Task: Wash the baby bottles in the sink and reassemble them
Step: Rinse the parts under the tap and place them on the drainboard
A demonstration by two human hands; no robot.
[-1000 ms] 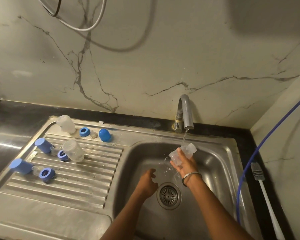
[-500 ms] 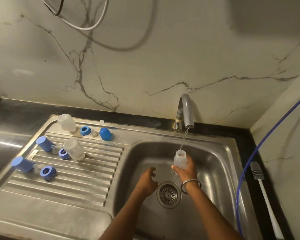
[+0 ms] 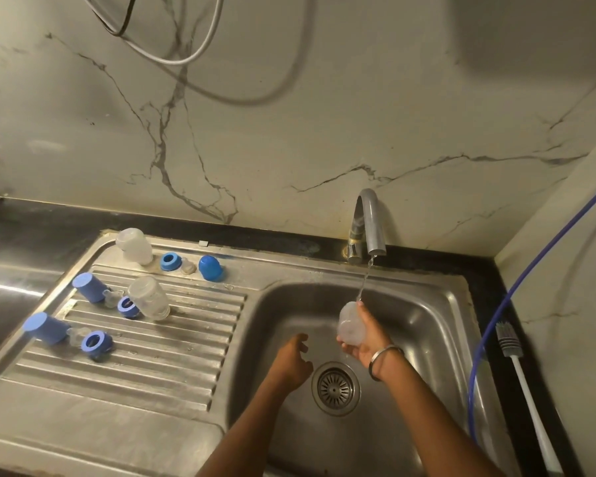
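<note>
While the right hand (image 3: 367,339) grasps a clear plastic baby bottle (image 3: 351,323) under the grey tap's (image 3: 370,225) stream in the steel sink (image 3: 437,325), the left hand (image 3: 295,361) hangs released; blue caps (image 3: 89,287), rings and two bottles wait unassembled on the drainboard (image 3: 152,366).

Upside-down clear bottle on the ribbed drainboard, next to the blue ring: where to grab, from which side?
Probably grip the clear bottle round its cylindrical body, coming from above and from its right. It stands mouth-down, leaning slightly, base up and exposed. A blue ring crowds its left foot; the drainboard on its right is open.
</note>
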